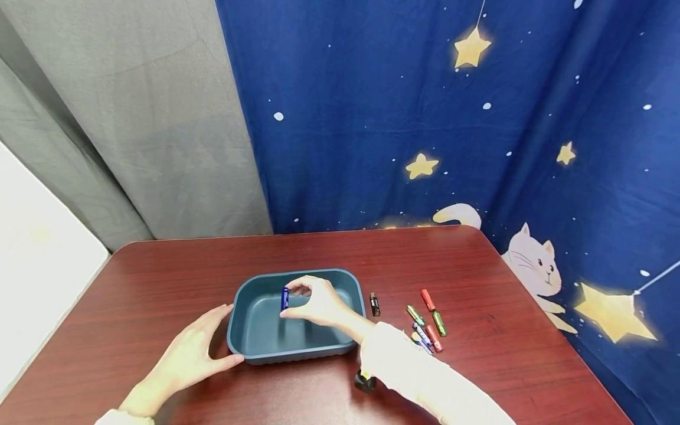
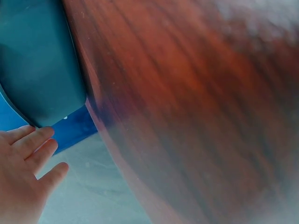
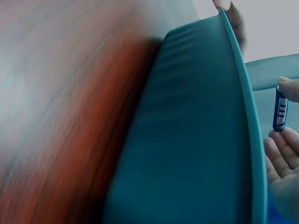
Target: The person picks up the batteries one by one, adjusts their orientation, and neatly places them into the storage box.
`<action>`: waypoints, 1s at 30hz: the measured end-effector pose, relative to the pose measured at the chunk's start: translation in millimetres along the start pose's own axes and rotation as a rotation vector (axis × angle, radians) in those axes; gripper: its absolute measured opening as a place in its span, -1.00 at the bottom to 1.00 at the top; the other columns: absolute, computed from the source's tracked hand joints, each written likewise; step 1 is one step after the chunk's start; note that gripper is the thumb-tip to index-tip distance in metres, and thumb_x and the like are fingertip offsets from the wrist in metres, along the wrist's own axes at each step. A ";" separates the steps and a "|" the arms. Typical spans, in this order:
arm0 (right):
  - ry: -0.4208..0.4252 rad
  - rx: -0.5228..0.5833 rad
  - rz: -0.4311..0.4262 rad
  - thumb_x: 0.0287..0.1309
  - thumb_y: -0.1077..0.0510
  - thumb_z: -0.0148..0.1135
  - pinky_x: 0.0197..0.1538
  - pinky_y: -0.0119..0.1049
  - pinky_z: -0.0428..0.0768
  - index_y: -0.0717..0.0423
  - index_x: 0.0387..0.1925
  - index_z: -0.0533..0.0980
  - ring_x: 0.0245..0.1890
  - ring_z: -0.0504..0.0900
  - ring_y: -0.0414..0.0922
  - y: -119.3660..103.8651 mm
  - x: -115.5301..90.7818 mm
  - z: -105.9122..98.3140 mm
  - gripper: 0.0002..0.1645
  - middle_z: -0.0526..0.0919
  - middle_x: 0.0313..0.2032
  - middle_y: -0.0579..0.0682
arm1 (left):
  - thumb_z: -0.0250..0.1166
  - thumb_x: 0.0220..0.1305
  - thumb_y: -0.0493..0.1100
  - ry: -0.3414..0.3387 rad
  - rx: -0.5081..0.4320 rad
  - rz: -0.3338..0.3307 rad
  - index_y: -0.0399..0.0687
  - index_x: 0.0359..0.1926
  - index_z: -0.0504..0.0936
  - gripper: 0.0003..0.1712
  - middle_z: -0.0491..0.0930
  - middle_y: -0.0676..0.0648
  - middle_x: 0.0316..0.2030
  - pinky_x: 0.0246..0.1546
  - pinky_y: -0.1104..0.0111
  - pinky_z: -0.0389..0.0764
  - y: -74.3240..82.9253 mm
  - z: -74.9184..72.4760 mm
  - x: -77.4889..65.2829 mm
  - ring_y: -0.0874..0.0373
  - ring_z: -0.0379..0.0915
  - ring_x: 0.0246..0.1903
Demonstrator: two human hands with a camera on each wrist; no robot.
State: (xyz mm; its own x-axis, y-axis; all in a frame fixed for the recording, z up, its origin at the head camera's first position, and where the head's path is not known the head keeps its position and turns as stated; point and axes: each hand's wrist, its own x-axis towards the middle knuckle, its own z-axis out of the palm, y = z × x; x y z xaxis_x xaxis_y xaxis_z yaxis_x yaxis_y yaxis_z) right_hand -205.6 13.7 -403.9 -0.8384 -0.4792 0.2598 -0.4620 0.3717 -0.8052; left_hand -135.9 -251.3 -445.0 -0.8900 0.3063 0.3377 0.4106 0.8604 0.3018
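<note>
A blue battery (image 1: 285,299) is pinched end to end between the thumb and fingers of my right hand (image 1: 317,302), over the inside of a dark teal plastic bin (image 1: 297,356). The right wrist view shows the same battery (image 3: 280,109) with its dark markings, beyond the bin's near wall (image 3: 196,121). My left hand (image 1: 188,349) is at the bin's left side, thumb and fingers spread, fingertips right at the rim. In the left wrist view the left hand (image 2: 25,163) has its fingertips against the bin's edge (image 2: 51,93).
Right of the bin, a black battery (image 1: 375,304) lies alone on the reddish wooden table (image 1: 504,354). Farther right lies a loose group of red batteries (image 1: 427,300), green batteries (image 1: 439,323) and blue-white batteries (image 1: 422,334). Curtains (image 1: 361,118) hang behind the table.
</note>
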 end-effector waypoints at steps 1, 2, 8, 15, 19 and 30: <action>-0.003 0.014 0.006 -0.31 0.10 0.51 -0.12 -0.41 0.53 0.13 -0.15 0.56 -0.23 0.58 -0.08 -1.1 1.3 3.1 -0.45 0.64 -0.25 0.06 | 0.35 -0.27 0.41 0.002 0.000 0.000 -0.16 0.19 0.35 0.07 0.41 -0.16 0.10 0.01 0.02 0.39 -0.1 -0.1 -0.2 -0.05 0.31 0.10; -0.004 0.022 0.012 -0.32 0.10 0.52 -0.13 -0.40 0.54 0.13 -0.16 0.57 -0.23 0.59 -0.07 -2.0 2.5 6.5 -0.45 0.64 -0.25 0.06 | 0.35 -0.27 0.41 0.002 0.000 0.000 -0.16 0.19 0.35 0.07 0.41 -0.16 0.10 0.01 0.02 0.39 -0.2 -0.1 -0.4 -0.05 0.31 0.09; -0.022 0.018 0.046 -0.34 0.04 0.53 -0.18 -0.43 0.56 0.10 -0.17 0.58 -0.26 0.61 -0.11 -7.1 8.6 25.2 -0.44 0.65 -0.25 0.03 | 0.36 -0.26 0.38 0.006 -0.002 0.008 -0.17 0.18 0.35 0.05 0.41 -0.17 0.10 -0.01 0.02 0.39 -0.6 0.2 -0.2 -0.06 0.31 0.09; -0.025 -0.021 0.099 -0.36 0.01 0.53 -0.28 -0.58 0.48 0.07 -0.18 0.59 -0.29 0.58 -0.23 -9.4 15.9 38.3 -0.43 0.66 -0.29 -0.07 | 0.37 -0.27 0.38 0.018 -0.005 0.014 -0.15 0.19 0.35 0.05 0.41 -0.14 0.10 0.00 0.05 0.38 -0.5 0.0 -0.1 -0.03 0.31 0.09; -0.039 -0.022 0.150 -0.36 0.00 0.53 -0.31 -0.58 0.47 0.05 -0.17 0.59 -0.31 0.55 -0.29 -10.6 19.4 45.4 -0.43 0.65 -0.30 -0.13 | 0.36 -0.26 0.38 0.005 -0.021 0.003 -0.15 0.19 0.35 0.05 0.41 -0.15 0.11 0.00 0.02 0.39 0.3 -1.4 -0.7 -0.05 0.31 0.09; -0.065 -0.097 0.204 -0.40 0.02 0.55 -0.45 -0.60 0.45 0.10 -0.23 0.60 -0.46 0.44 -0.40 -11.6 27.1 65.9 -0.45 0.60 -0.43 -0.19 | 0.35 -0.25 0.39 0.003 -0.028 0.010 -0.14 0.20 0.34 0.05 0.41 -0.14 0.11 0.00 0.01 0.40 0.8 -2.9 -0.6 -0.05 0.31 0.10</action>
State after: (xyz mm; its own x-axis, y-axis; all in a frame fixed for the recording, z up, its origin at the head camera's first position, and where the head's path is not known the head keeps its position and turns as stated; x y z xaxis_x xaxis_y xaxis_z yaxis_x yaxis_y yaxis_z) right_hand -204.0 -56.0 -422.7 -0.8984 -0.4350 0.0598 -0.3133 0.5396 -0.7815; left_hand -134.5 -252.0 -442.3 -0.8850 0.3138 0.3439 0.4253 0.8454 0.3232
